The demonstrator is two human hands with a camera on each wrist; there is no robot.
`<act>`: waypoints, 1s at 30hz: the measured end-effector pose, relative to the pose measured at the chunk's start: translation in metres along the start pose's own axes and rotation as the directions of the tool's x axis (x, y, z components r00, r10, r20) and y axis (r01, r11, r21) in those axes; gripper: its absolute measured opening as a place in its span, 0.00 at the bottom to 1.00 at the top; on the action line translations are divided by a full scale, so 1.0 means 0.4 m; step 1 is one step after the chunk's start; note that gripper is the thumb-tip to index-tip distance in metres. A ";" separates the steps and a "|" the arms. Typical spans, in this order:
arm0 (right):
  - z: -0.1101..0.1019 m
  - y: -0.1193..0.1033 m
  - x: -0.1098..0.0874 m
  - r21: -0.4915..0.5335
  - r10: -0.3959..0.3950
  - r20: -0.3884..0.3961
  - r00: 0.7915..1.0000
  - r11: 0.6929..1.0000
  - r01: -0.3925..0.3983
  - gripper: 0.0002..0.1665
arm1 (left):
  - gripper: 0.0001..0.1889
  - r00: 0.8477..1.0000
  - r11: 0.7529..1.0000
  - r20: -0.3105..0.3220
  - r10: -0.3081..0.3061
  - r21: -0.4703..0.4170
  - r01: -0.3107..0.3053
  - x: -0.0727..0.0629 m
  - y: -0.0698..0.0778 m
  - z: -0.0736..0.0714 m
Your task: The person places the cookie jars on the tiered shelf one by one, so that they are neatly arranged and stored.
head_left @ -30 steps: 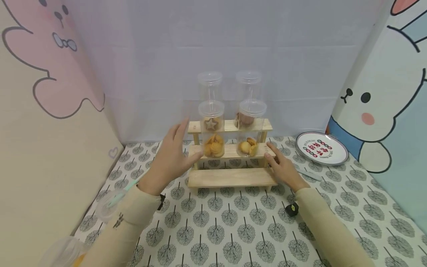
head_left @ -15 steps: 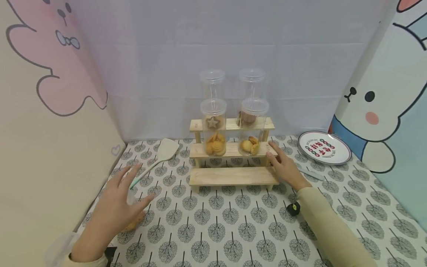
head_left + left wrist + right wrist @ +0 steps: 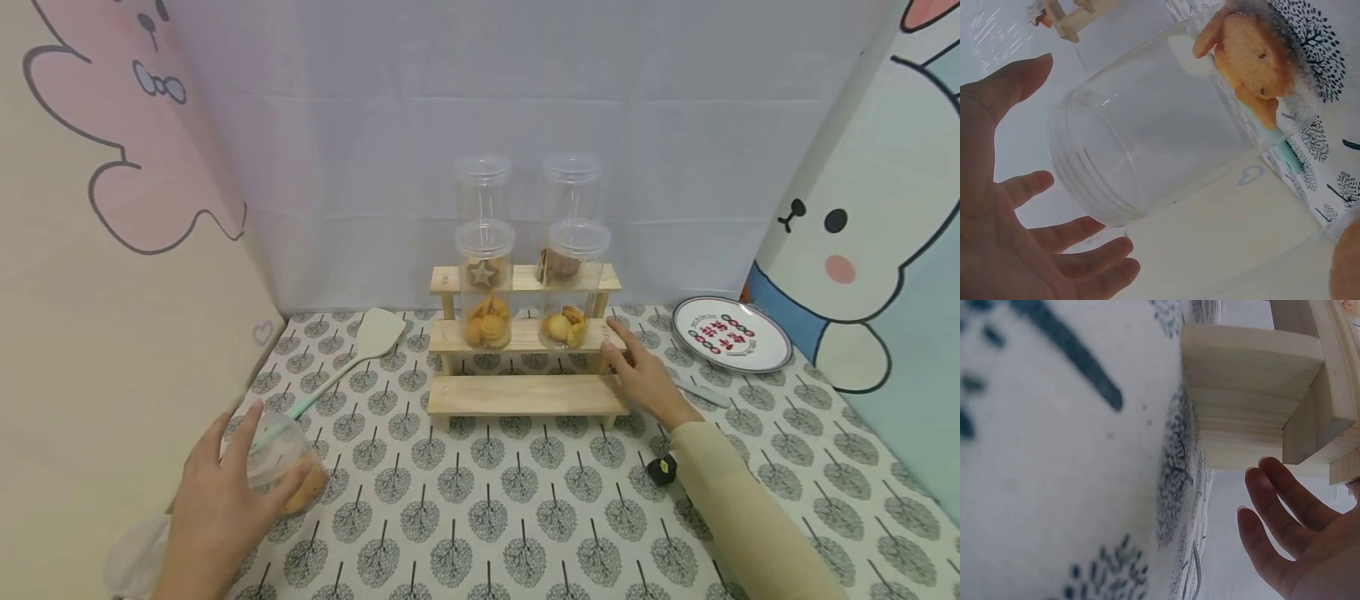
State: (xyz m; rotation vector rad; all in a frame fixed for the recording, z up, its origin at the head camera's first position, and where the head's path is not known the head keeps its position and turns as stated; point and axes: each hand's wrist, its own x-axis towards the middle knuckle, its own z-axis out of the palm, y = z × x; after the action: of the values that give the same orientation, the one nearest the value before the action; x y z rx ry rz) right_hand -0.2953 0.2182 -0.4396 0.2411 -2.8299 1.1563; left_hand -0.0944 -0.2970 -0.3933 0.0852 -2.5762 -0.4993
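My left hand (image 3: 225, 492), fingers spread, is beside the lidded end of a clear jar (image 3: 1160, 125) at the table's left. Orange-brown biscuits (image 3: 1254, 56) lie in that jar's base. In the left wrist view a gap shows between the thumb and the lid; contact of the other fingertips is unclear. My right hand (image 3: 645, 375) rests against the right end of a stepped wooden rack (image 3: 525, 393), at its middle tier. Three of its fingers extend fairly straight in the right wrist view; the others are partly hidden. Two biscuit jars (image 3: 486, 283) (image 3: 576, 283) stand on the middle tier.
Two more jars (image 3: 483, 187) (image 3: 572, 187) stand on the top tier. A pale spatula (image 3: 378, 333) with a mint handle lies left, passing behind the near jar. A plate (image 3: 731, 333) and a pale handle (image 3: 701, 392) lie right. Another clear container (image 3: 135, 554) is lower left.
My left hand has moved from beside the rack's jars down and left to the jar at the table's left. The right hand stays at the rack.
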 end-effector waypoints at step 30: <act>0.002 -0.004 -0.003 0.017 -0.008 -0.001 1.000 1.000 0.008 0.40 | 0.54 0.969 0.971 0.072 -0.237 0.045 0.234 -0.017 -0.015 0.067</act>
State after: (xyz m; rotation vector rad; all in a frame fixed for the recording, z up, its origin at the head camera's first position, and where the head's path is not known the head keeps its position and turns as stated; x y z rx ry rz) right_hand -0.2937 0.2166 -0.4392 0.2529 -2.8166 1.1797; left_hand -0.1018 -0.2925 -0.4202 0.3959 -2.6657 -0.5522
